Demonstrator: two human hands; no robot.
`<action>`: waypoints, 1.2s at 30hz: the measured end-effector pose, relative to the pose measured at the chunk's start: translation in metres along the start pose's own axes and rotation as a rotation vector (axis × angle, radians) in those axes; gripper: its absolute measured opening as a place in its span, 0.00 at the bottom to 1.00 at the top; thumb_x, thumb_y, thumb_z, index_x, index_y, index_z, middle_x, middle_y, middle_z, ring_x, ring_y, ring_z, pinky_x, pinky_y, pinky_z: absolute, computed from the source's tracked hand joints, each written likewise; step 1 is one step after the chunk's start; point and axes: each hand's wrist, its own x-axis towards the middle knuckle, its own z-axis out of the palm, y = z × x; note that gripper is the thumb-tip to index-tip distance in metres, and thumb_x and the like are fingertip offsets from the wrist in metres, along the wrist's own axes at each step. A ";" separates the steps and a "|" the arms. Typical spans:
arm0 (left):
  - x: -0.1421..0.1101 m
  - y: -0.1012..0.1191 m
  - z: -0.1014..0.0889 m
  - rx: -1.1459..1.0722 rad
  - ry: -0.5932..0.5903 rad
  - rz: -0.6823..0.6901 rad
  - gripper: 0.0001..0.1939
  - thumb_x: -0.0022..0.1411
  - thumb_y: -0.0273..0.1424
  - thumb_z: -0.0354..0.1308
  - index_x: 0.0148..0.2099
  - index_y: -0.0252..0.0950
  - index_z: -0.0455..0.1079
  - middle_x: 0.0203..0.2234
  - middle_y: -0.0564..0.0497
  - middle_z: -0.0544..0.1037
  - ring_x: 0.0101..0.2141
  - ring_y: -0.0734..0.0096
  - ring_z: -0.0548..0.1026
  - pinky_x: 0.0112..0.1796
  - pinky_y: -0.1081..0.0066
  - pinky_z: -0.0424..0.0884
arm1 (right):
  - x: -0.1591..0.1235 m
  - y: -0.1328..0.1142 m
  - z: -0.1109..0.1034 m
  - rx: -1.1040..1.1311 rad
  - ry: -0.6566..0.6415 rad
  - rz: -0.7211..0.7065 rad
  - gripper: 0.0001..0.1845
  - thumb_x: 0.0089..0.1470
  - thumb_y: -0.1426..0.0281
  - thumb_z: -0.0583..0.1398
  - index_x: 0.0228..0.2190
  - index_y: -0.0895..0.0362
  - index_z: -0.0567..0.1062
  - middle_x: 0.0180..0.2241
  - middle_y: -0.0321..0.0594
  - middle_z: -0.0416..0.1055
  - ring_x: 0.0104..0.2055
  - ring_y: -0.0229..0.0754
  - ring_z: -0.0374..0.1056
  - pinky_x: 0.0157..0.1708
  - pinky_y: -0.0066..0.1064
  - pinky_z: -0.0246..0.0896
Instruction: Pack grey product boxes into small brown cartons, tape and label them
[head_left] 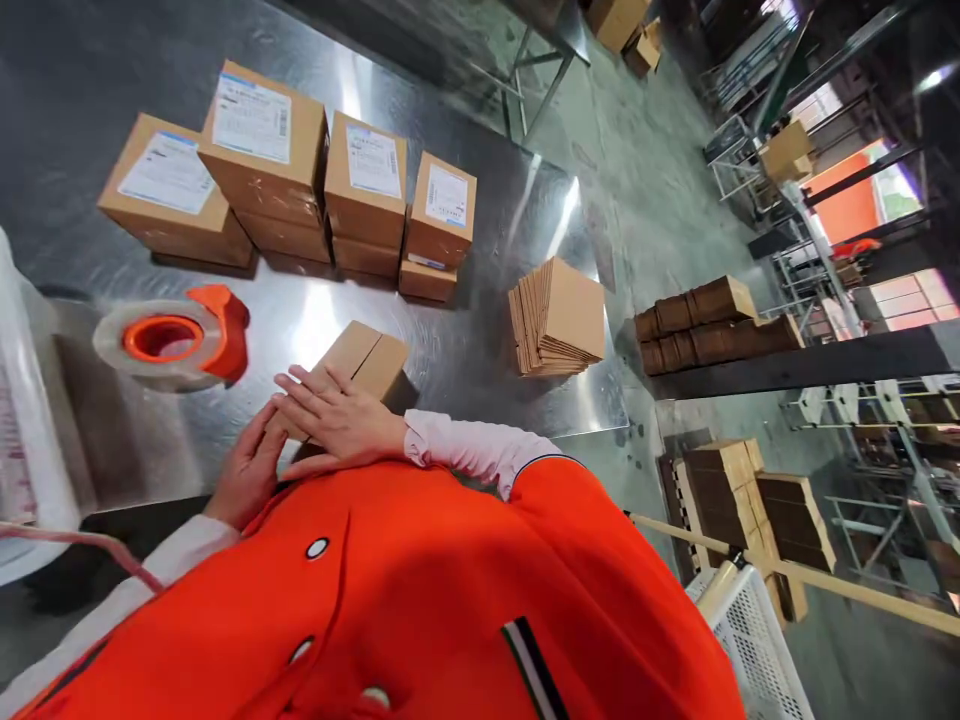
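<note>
A small cardboard box (354, 352) with a seam across its top lies on the metal table close to my body. My right hand (337, 418) rests flat on top of it, fingers stretched out and a little apart. At the box's left side, my left hand (251, 462) grips its edge, its fingertips partly covered by the right hand. A tape dispenser (225, 330) with an orange holder and a clear roll lies to the left of the box.
Several labelled cardboard boxes (255, 125) stand in a row at the far side of the table (480, 375). A stack of flat cardboard pieces (570, 310) sits near the right end. A white container (34, 400) stands at far left; a white crate (757, 640) is at lower right.
</note>
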 end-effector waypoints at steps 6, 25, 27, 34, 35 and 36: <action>0.004 0.015 0.003 -0.053 0.023 -0.095 0.43 0.63 0.53 0.54 0.69 0.28 0.72 0.65 0.33 0.76 0.65 0.43 0.75 0.68 0.48 0.69 | 0.005 0.001 0.002 -0.023 -0.027 -0.021 0.42 0.76 0.50 0.54 0.75 0.67 0.60 0.80 0.61 0.44 0.84 0.58 0.38 0.82 0.55 0.30; 0.101 0.026 -0.045 0.226 0.035 -0.064 0.43 0.72 0.39 0.57 0.77 0.14 0.53 0.76 0.22 0.54 0.76 0.36 0.51 0.74 0.37 0.44 | 0.005 -0.002 -0.014 0.062 -0.028 0.029 0.30 0.79 0.63 0.53 0.73 0.65 0.65 0.78 0.55 0.51 0.83 0.55 0.44 0.82 0.54 0.39; 0.121 0.027 -0.042 0.412 0.026 -0.065 0.47 0.72 0.38 0.60 0.79 0.12 0.47 0.74 0.16 0.52 0.74 0.26 0.50 0.71 0.30 0.42 | 0.006 -0.001 -0.012 0.057 -0.020 0.004 0.31 0.78 0.62 0.53 0.73 0.65 0.66 0.78 0.56 0.52 0.83 0.56 0.46 0.82 0.53 0.41; 0.167 0.048 -0.077 0.832 -0.204 -0.063 0.39 0.75 0.34 0.49 0.81 0.19 0.51 0.63 0.18 0.71 0.62 0.29 0.73 0.60 0.34 0.69 | 0.009 -0.002 -0.009 -0.013 0.007 -0.027 0.31 0.79 0.64 0.48 0.74 0.66 0.64 0.79 0.55 0.50 0.82 0.54 0.47 0.81 0.52 0.45; 0.178 0.060 -0.088 0.826 -0.222 -0.051 0.37 0.75 0.35 0.49 0.80 0.23 0.56 0.63 0.21 0.73 0.61 0.31 0.75 0.60 0.35 0.69 | 0.010 -0.003 -0.008 -0.015 0.016 -0.033 0.32 0.79 0.63 0.47 0.74 0.66 0.63 0.79 0.54 0.50 0.82 0.54 0.47 0.81 0.53 0.45; 0.190 0.074 -0.098 0.807 -0.237 -0.018 0.35 0.75 0.37 0.50 0.78 0.27 0.62 0.63 0.26 0.75 0.61 0.33 0.76 0.61 0.35 0.69 | 0.012 -0.004 -0.007 -0.018 0.023 -0.028 0.32 0.79 0.63 0.45 0.75 0.65 0.63 0.79 0.53 0.50 0.83 0.54 0.46 0.81 0.53 0.44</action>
